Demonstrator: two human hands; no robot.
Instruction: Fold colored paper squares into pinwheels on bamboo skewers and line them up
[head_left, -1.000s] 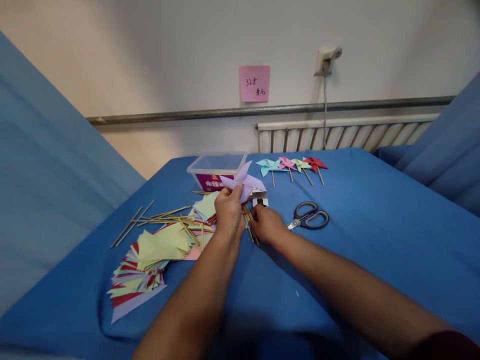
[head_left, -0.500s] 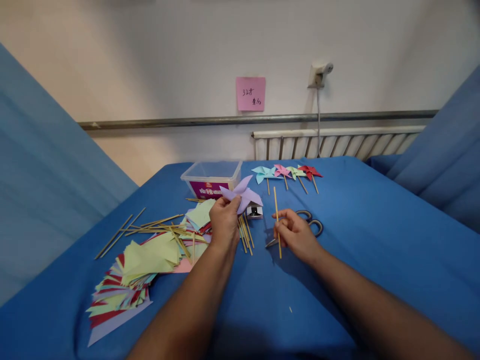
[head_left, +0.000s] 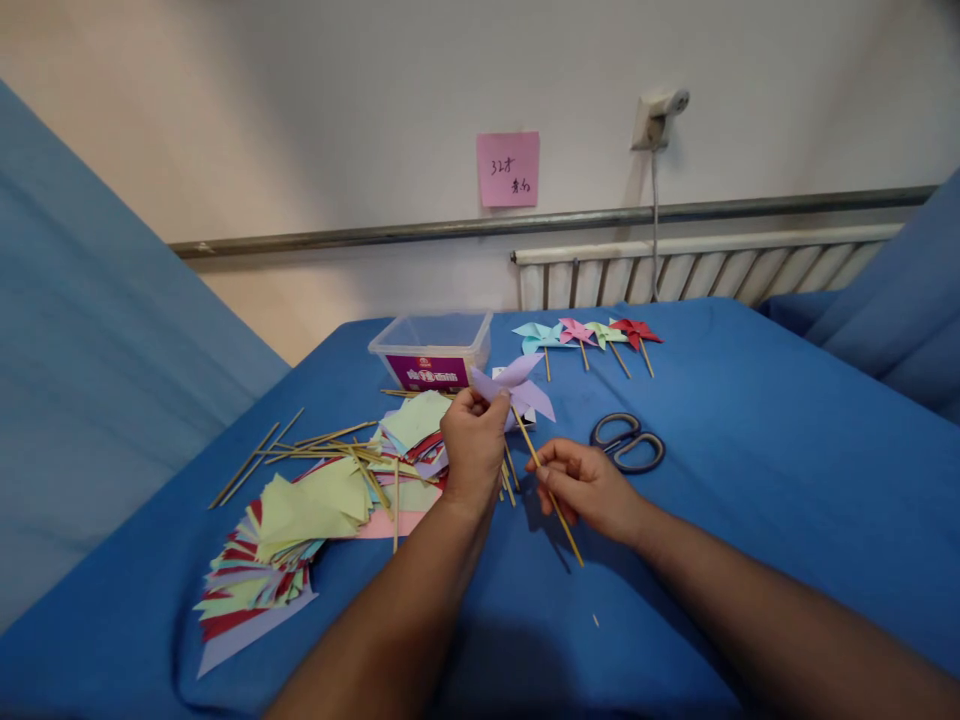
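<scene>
Between its thumb and fingers, my left hand (head_left: 474, 440) pinches a purple paper pinwheel (head_left: 517, 380) above the middle of the table. My right hand (head_left: 581, 485) grips a thin wooden stick (head_left: 564, 525) partway along its length. The stick slants up to the left, and its upper end is at the pinwheel's centre; whether it is fixed there I cannot tell. A small box behind the pinwheel is mostly hidden. Just beyond my right hand lie scissors (head_left: 628, 440) with dark handles, their blades covered by the hand.
Four-bladed pinwheels on sticks, light blue (head_left: 541, 336), pink, green and red (head_left: 636, 332), lie at the back. A clear plastic box (head_left: 431, 350) stands left of them. Coloured paper sheets (head_left: 315, 510) and loose sticks (head_left: 322, 450) spread over the left side of the blue-covered table.
My right hand has brought the stick left, tilting it from near upright so its top meets the purple pinwheel. The camera view has shifted slightly.
</scene>
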